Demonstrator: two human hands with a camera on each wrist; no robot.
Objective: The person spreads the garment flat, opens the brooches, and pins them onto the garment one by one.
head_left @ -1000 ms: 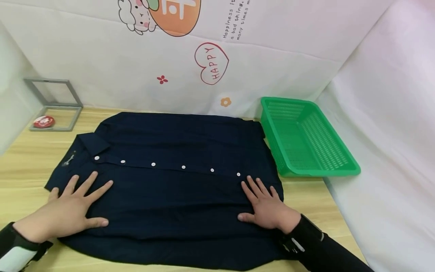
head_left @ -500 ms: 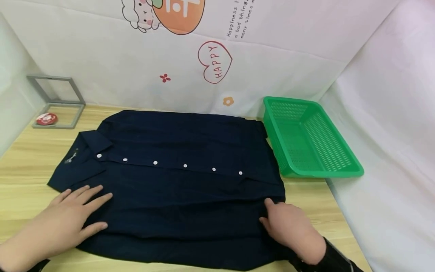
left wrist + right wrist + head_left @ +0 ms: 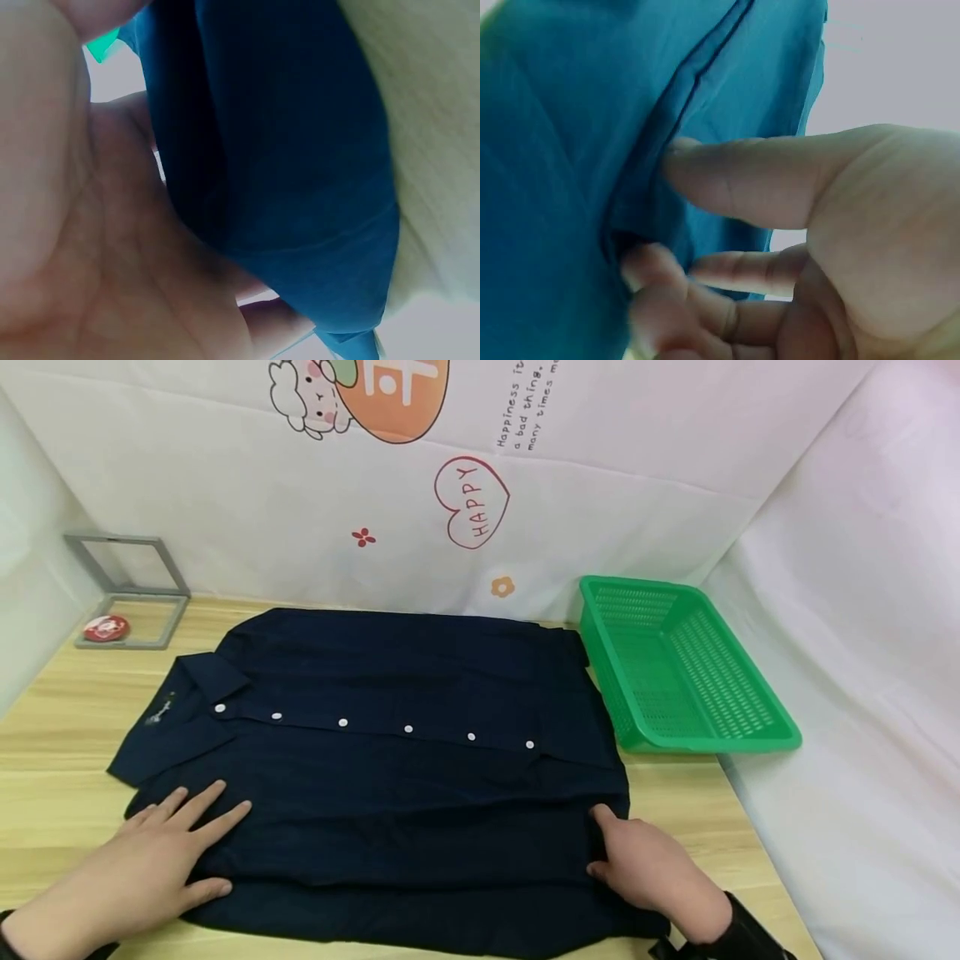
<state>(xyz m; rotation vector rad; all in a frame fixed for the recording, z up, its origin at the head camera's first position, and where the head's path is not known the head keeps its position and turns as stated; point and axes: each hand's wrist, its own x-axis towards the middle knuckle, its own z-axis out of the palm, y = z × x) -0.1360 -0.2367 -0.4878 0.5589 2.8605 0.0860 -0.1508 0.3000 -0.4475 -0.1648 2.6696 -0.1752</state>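
A dark navy button-up shirt [image 3: 405, 793] lies front up on the table, its collar [image 3: 213, 677] to the left and a row of white buttons along its middle. My left hand [image 3: 161, 856] rests on the shirt's near left part with fingers spread. In the left wrist view, the palm [image 3: 127, 247] is beside the navy cloth [image 3: 292, 150]. At the shirt's right edge is my right hand [image 3: 660, 868], its fingers curled in at the cloth. In the right wrist view, the thumb [image 3: 742, 180] and bent fingers [image 3: 705, 300] grip at a fold of the shirt.
A green plastic basket [image 3: 622, 693] stands just right of the shirt, against its far right corner. At the back left is a grey hinged frame [image 3: 176, 622] with a round red-and-white item [image 3: 107, 627] in it. A printed white cloth [image 3: 645, 518] hangs behind.
My right hand has left its flat, spread pose, moved right and nearer to the shirt's right edge, and curled its fingers there. My left hand has slid nearer me, away from the collar.
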